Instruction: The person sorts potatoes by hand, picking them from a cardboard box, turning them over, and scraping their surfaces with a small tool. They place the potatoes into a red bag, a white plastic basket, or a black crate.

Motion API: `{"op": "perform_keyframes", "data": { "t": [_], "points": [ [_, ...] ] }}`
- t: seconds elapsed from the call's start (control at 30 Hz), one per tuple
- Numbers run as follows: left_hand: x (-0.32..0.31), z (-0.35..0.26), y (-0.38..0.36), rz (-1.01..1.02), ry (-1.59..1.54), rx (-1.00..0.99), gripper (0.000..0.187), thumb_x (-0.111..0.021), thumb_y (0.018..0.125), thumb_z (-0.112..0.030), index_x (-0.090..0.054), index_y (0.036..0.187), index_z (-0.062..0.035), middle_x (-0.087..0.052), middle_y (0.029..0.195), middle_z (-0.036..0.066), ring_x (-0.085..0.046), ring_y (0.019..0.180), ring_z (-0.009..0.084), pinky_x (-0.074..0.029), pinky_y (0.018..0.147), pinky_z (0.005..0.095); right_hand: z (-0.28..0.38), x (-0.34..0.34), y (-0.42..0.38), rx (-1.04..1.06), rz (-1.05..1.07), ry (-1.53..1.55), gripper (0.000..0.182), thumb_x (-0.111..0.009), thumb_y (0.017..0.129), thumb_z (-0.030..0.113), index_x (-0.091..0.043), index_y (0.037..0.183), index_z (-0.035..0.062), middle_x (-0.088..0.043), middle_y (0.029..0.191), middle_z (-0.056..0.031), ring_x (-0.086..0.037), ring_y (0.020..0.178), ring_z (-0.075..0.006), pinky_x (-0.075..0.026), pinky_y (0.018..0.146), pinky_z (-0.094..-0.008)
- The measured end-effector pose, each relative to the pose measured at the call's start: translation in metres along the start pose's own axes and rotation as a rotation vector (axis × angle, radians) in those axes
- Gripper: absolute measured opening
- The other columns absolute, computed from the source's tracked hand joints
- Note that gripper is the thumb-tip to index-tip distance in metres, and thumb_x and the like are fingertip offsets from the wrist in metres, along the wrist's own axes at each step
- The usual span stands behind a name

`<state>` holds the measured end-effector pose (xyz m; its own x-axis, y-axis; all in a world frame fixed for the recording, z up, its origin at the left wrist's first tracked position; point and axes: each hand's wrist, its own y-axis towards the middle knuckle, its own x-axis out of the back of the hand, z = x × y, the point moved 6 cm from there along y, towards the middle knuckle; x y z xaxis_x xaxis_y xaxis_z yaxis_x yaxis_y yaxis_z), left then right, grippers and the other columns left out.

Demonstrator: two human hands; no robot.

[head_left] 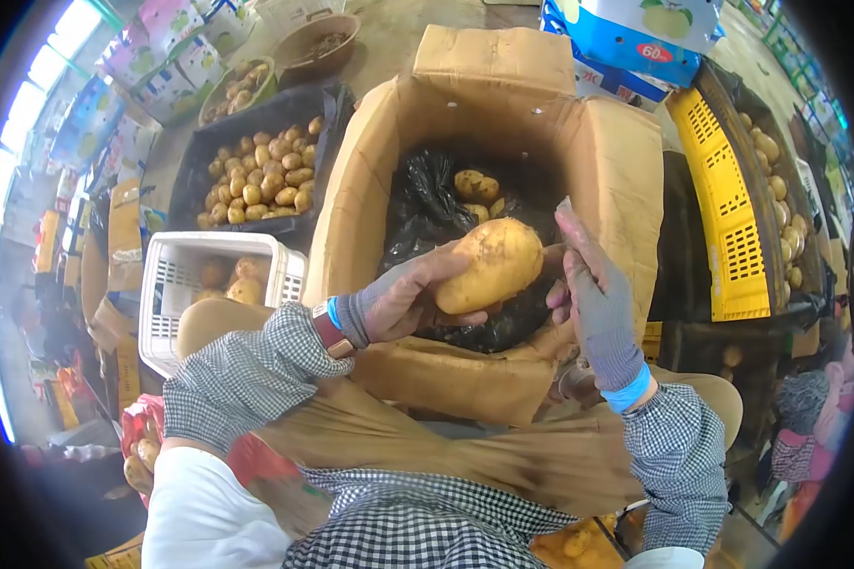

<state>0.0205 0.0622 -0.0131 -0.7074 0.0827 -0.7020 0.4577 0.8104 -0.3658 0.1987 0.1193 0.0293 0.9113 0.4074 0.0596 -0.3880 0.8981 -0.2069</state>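
A large yellow potato (493, 266) rests in my left hand (408, 296), which wears a grey glove with the fingertips showing. To its right my right hand (593, 289), gloved alike, is raised with its fingers apart and a gap to the potato. Both hands are over an open cardboard box (370, 161) lined with black plastic (427, 190). A few potatoes (476, 187) lie inside the box, the lower ones partly hidden behind the held potato.
At the left are a black-lined crate (185, 185) of small potatoes and a white basket (152, 284) with larger ones. A yellow crate (721, 204) stands at the right beside more potatoes (778, 190). Blue cartons (636, 47) and a brown basin (327, 45) are farther back.
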Motion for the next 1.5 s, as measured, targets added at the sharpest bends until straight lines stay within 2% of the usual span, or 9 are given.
{"op": "perform_keyframes", "data": {
  "t": [0.1, 0.13, 0.2, 0.37, 0.67, 1.03, 1.17, 1.27, 1.5],
  "points": [
    [0.003, 0.009, 0.003, 0.008, -0.139, 0.065, 0.054, -0.044, 0.098, -0.040, -0.038, 0.139, -0.0056, -0.056, 0.125, 0.015, -0.060, 0.109, 0.0270, -0.055, 0.083, 0.0333, -0.015, -0.003, 0.006, -0.040, -0.015, -0.003, 0.042, -0.047, 0.099, 0.020, -0.044, 0.138, 0.0050, -0.058, 0.110, -0.0095, -0.052, 0.069, -0.0078, -0.046, 0.060, -0.0193],
    [0.004, 0.011, 0.005, 0.016, -0.195, 0.074, 0.053, -0.040, 0.099, -0.042, -0.041, 0.137, -0.0051, -0.059, 0.120, 0.015, -0.063, 0.102, 0.0260, -0.057, 0.077, 0.0306, -0.009, -0.010, 0.010, 0.200, -0.010, -0.206, 0.046, -0.051, 0.097, 0.023, -0.043, 0.137, 0.0015, -0.055, 0.115, -0.0111, -0.055, 0.080, -0.0110, -0.048, 0.068, -0.0223],
    [0.005, 0.016, 0.009, 0.035, -0.249, 0.089, 0.052, -0.037, 0.100, -0.043, -0.043, 0.134, -0.0047, -0.061, 0.115, 0.014, -0.063, 0.095, 0.0242, -0.056, 0.071, 0.0291, -0.011, -0.023, 0.004, 0.142, 0.099, 0.030, 0.069, -0.067, 0.089, 0.024, -0.031, 0.140, -0.0063, -0.047, 0.126, -0.0165, -0.054, 0.108, -0.0196, -0.047, 0.091, -0.0306],
    [-0.008, 0.024, 0.013, 0.070, -0.255, 0.052, 0.052, -0.031, 0.100, -0.047, -0.049, 0.125, -0.0048, -0.063, 0.100, 0.010, -0.060, 0.077, 0.0183, -0.050, 0.056, 0.0232, -0.017, -0.039, -0.001, 0.042, 0.136, 0.229, 0.094, -0.079, 0.077, 0.016, -0.016, 0.144, -0.0051, -0.046, 0.126, -0.0187, -0.054, 0.109, -0.0236, -0.047, 0.094, -0.0333],
    [0.002, 0.027, 0.009, -0.140, -0.228, 0.054, 0.043, -0.031, 0.100, -0.043, -0.050, 0.120, -0.0095, -0.059, 0.096, 0.008, -0.052, 0.064, 0.0147, -0.038, 0.045, 0.0197, -0.019, -0.031, 0.010, 0.513, -0.171, -0.474, 0.067, -0.065, 0.089, 0.033, -0.035, 0.135, -0.0053, -0.052, 0.120, -0.0222, -0.057, 0.107, -0.0289, -0.048, 0.089, -0.0370],
    [0.013, -0.033, -0.008, -0.345, 0.526, -0.307, 0.052, -0.035, 0.100, -0.046, -0.045, 0.130, -0.0046, -0.061, 0.105, 0.008, -0.065, 0.086, 0.0159, -0.055, 0.060, 0.0240, -0.018, -0.040, 0.036, 0.038, 0.262, 0.204, 0.073, -0.075, 0.083, 0.027, -0.034, 0.138, 0.0021, -0.057, 0.107, -0.0056, -0.051, 0.069, -0.0043, -0.043, 0.056, -0.0175],
    [0.013, -0.033, -0.002, -0.337, 0.398, -0.342, 0.056, -0.034, 0.099, -0.052, -0.045, 0.131, -0.0069, -0.062, 0.107, 0.006, -0.065, 0.084, 0.0156, -0.055, 0.061, 0.0229, -0.005, -0.031, 0.035, 0.139, 0.209, 0.102, 0.078, -0.080, 0.078, 0.026, -0.036, 0.138, 0.0019, -0.057, 0.111, -0.0057, -0.053, 0.074, -0.0050, -0.045, 0.059, -0.0167],
    [0.009, -0.019, -0.001, -0.230, 0.093, -0.066, 0.059, -0.036, 0.097, -0.056, -0.045, 0.132, -0.0094, -0.062, 0.110, 0.007, -0.066, 0.082, 0.0162, -0.055, 0.061, 0.0222, 0.003, -0.025, 0.034, 0.328, 0.189, -0.105, 0.069, -0.077, 0.081, 0.028, -0.043, 0.134, 0.0012, -0.056, 0.116, -0.0062, -0.058, 0.083, -0.0076, -0.049, 0.061, -0.0176],
    [0.012, -0.003, 0.000, -0.096, -0.005, -0.002, 0.057, -0.037, 0.097, -0.054, -0.045, 0.133, -0.0098, -0.065, 0.107, 0.008, -0.066, 0.083, 0.0174, -0.055, 0.060, 0.0220, -0.003, -0.024, 0.031, 0.001, 0.182, 0.309, 0.046, -0.049, 0.099, 0.035, -0.050, 0.130, 0.0015, -0.058, 0.113, -0.0043, -0.057, 0.091, -0.0072, -0.050, 0.066, -0.0171]
  ]
}}
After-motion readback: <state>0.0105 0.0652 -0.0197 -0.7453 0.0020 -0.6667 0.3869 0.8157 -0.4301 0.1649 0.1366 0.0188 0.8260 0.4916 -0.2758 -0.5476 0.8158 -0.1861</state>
